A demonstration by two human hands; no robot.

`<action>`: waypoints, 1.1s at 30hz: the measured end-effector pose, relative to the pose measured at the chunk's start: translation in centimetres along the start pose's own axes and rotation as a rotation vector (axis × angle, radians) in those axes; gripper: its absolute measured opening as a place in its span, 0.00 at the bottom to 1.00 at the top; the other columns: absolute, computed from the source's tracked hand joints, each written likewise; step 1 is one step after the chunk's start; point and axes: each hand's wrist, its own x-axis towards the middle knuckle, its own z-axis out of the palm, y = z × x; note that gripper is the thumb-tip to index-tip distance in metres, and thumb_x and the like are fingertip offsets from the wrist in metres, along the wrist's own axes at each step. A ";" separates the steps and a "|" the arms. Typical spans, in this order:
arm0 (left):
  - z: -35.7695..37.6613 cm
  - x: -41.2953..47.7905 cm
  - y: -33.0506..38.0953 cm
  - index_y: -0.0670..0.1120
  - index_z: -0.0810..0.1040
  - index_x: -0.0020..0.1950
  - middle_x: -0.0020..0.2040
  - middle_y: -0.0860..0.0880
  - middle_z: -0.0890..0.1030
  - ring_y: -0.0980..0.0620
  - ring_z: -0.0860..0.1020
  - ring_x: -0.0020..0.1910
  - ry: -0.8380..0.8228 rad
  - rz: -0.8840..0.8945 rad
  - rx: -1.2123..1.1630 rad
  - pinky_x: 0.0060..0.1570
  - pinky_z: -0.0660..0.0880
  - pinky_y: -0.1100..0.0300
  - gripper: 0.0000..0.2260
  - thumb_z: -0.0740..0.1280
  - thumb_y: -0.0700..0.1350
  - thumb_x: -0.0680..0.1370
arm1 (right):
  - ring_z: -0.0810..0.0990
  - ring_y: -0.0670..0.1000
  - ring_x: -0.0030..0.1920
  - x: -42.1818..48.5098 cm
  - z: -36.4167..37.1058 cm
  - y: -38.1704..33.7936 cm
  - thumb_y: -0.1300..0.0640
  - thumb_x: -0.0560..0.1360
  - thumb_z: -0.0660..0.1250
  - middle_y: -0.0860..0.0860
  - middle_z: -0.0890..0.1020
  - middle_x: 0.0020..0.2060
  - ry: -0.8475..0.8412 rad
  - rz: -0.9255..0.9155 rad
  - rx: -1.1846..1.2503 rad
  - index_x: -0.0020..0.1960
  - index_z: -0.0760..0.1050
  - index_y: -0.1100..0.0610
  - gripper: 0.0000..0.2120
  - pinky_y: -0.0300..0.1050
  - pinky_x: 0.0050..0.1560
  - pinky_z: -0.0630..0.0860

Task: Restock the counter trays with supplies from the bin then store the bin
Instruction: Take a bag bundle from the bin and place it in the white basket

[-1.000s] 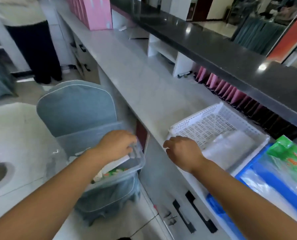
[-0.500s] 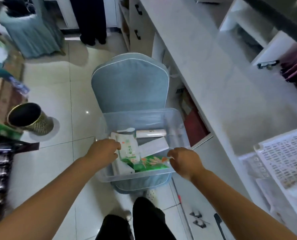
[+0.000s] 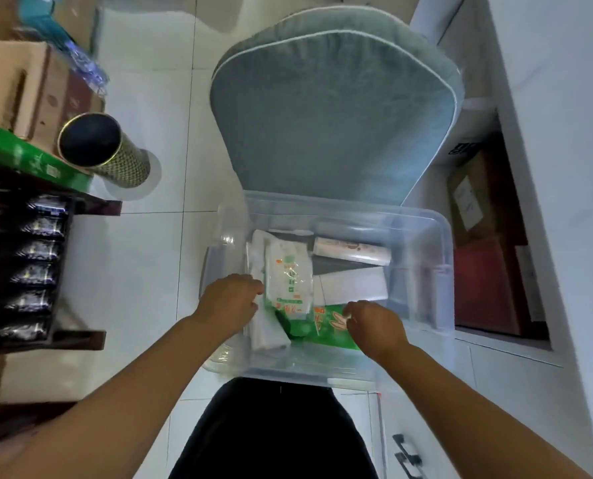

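Looking straight down, we see the white counter [image 3: 564,98] running along the 3 o'clock edge, with cardboard boxes [image 3: 475,202] in the open space beneath it. Next in size, a grey-blue padded chair [image 3: 333,108] fills 12 o'clock. The clear plastic bin [image 3: 442,236] sits at the centre, its far wall against the chair back, just above our dark trousers [image 3: 274,430] at 6 o'clock. At 9 o'clock stands a dark rack [image 3: 22,264] of shiny packets, and at 10 o'clock a gold patterned cylinder [image 3: 105,150] on the tiled floor.

Inside the bin lie a white printed packet [image 3: 290,274] at its left, a flat white packet [image 3: 350,288] at its middle, a pale roll [image 3: 352,250] toward its 12 o'clock wall, and a green packet [image 3: 326,328] at its 6 o'clock side.

Our left hand [image 3: 231,304] reaches into the bin at its 9 o'clock side, fingers curled down beside the white printed packet; we cannot tell whether they grip anything. Our right hand [image 3: 374,326] is at the bin's 5 o'clock, fingertips bunched in a pinch on the green packet's edge.
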 end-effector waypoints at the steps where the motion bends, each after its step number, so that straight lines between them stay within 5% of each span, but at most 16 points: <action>1: 0.6 0.5 -0.1 0.47 0.74 0.64 0.58 0.47 0.78 0.49 0.74 0.57 -0.010 -0.007 0.000 0.50 0.70 0.58 0.15 0.61 0.42 0.77 | 0.80 0.55 0.49 0.8 0.6 0.1 0.57 0.75 0.61 0.52 0.83 0.51 -0.012 0.002 0.006 0.55 0.79 0.51 0.11 0.44 0.45 0.75; 7: 4.3 2.9 -1.3 0.48 0.75 0.63 0.58 0.48 0.78 0.49 0.75 0.56 -0.018 -0.054 0.039 0.52 0.74 0.56 0.15 0.60 0.42 0.77 | 0.80 0.56 0.50 5.1 5.7 -2.2 0.53 0.74 0.65 0.53 0.82 0.53 -0.124 -0.069 0.134 0.56 0.78 0.53 0.12 0.45 0.48 0.75; 12: 6.6 4.4 -2.4 0.50 0.76 0.59 0.55 0.50 0.77 0.51 0.74 0.55 -0.007 -0.059 0.085 0.43 0.70 0.59 0.13 0.59 0.42 0.77 | 0.78 0.58 0.54 7.9 10.3 -5.3 0.49 0.73 0.66 0.55 0.80 0.55 -0.180 -0.095 0.205 0.58 0.76 0.55 0.16 0.49 0.50 0.74; 19: 6.8 5.6 -2.2 0.47 0.75 0.60 0.56 0.48 0.77 0.49 0.74 0.56 -0.013 0.005 0.054 0.49 0.73 0.55 0.13 0.59 0.41 0.78 | 0.81 0.58 0.44 7.7 9.7 -2.9 0.57 0.75 0.60 0.57 0.83 0.46 -0.101 -0.154 0.018 0.48 0.79 0.57 0.09 0.47 0.41 0.76; 25: 6.2 5.9 -0.5 0.48 0.75 0.61 0.55 0.48 0.78 0.48 0.74 0.54 0.004 0.052 0.089 0.51 0.74 0.54 0.14 0.58 0.41 0.78 | 0.77 0.56 0.56 5.0 6.9 3.1 0.57 0.78 0.56 0.53 0.80 0.55 -0.237 -0.229 -0.282 0.60 0.75 0.52 0.14 0.48 0.51 0.74; 28: 6.2 6.5 -0.2 0.49 0.75 0.62 0.55 0.48 0.78 0.48 0.75 0.54 0.011 0.058 0.100 0.51 0.74 0.54 0.14 0.59 0.42 0.78 | 0.77 0.55 0.56 5.5 6.0 4.7 0.56 0.77 0.58 0.53 0.80 0.56 -0.316 -0.162 -0.293 0.58 0.76 0.52 0.12 0.47 0.50 0.75; 33: 7.1 8.4 -0.5 0.49 0.76 0.59 0.51 0.48 0.79 0.49 0.77 0.49 0.052 0.055 0.121 0.47 0.77 0.54 0.12 0.60 0.45 0.78 | 0.74 0.57 0.56 10.2 5.6 7.0 0.58 0.77 0.60 0.57 0.78 0.55 -0.049 -0.046 -0.161 0.58 0.75 0.59 0.12 0.48 0.52 0.71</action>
